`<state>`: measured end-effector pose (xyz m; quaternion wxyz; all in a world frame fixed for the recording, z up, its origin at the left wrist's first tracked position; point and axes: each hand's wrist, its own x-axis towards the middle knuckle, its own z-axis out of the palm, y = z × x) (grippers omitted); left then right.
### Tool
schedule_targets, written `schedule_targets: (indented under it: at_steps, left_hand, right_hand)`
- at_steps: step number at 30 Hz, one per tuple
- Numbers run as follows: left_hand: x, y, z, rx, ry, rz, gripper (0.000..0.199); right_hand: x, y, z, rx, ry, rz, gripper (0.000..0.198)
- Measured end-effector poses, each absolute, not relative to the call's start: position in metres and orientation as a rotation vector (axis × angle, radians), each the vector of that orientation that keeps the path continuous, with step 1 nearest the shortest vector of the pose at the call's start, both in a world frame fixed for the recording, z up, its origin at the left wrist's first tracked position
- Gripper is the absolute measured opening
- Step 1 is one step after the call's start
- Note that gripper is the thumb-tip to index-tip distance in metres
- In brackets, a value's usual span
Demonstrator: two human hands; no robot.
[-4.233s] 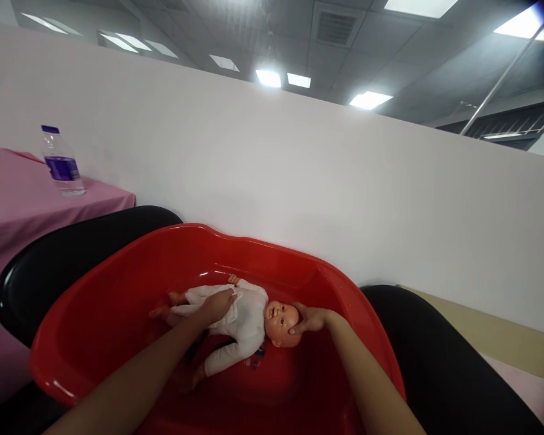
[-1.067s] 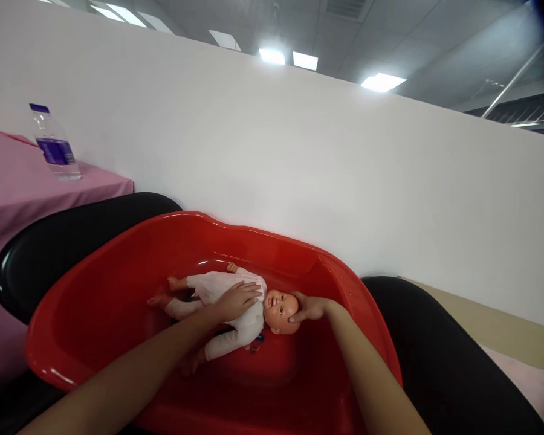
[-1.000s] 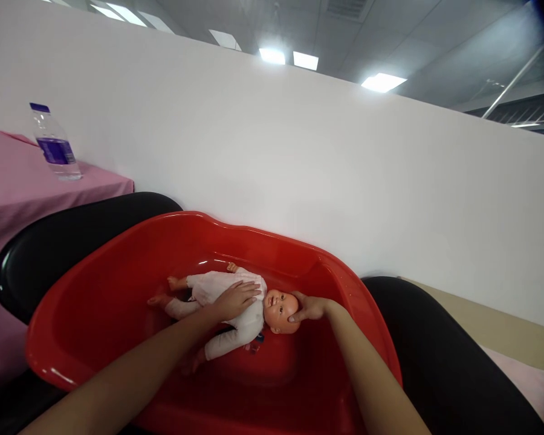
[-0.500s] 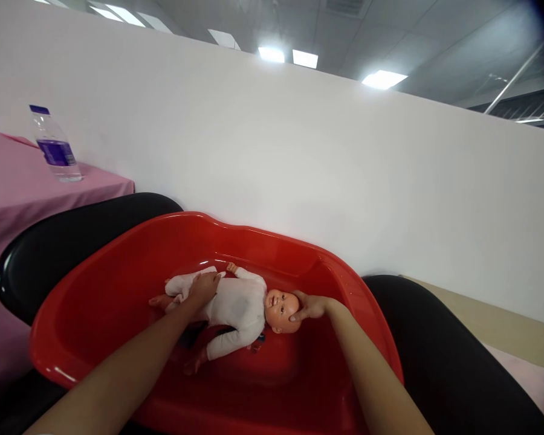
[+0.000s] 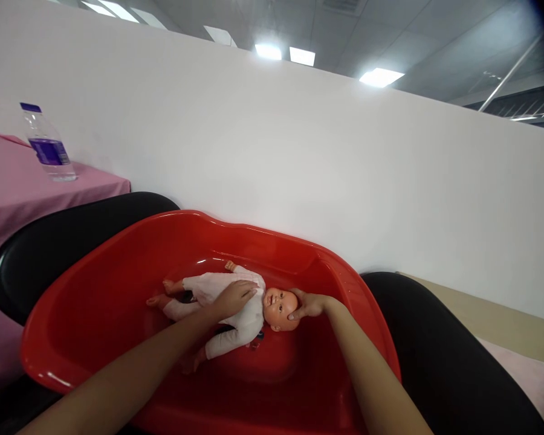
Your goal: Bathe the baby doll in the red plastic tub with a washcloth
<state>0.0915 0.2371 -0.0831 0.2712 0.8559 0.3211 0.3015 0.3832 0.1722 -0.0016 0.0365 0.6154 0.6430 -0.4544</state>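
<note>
A baby doll (image 5: pixel 247 320) in white clothes lies on its back inside a red baby bathtub (image 5: pixel 272 240), its head to the right and its feet to the left. My right hand (image 5: pixel 312 304) grips the crown of the doll's head, the thumb on the near side and the fingers partly hidden behind it. Flat on the doll's chest rests my left hand (image 5: pixel 236 298), fingers stretched towards the neck. Whether anything thin lies under that palm is hidden. Beneath the doll's shoulder, a small dark patch shows on the tub floor.
Black chair backs or seats flank the tub, one black chair (image 5: pixel 72 232) at left and another black chair (image 5: pixel 435 350) at right. A water bottle (image 5: pixel 49 148) with a purple label stands on a pink-covered table (image 5: pixel 9 181). Behind the tub rises a white partition (image 5: pixel 299 151).
My left hand has moved right, from the doll's waist and upper legs to its chest, uncovering the legs. My right hand stays on the head. The view has shifted slightly.
</note>
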Motion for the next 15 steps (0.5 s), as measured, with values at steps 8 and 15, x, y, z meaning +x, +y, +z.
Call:
schedule_targets:
  at_steps: [8,15]
  left_hand:
    - [0.081,0.248,-0.097,2.447,0.993,0.642,0.043]
    - [0.048,0.273,-0.102,2.295,1.37,0.599,0.045]
  right_hand:
    - [0.382,0.17,0.001,1.895,1.97,-1.372,0.119]
    - [0.377,0.168,0.01,1.902,1.928,-1.41,0.115]
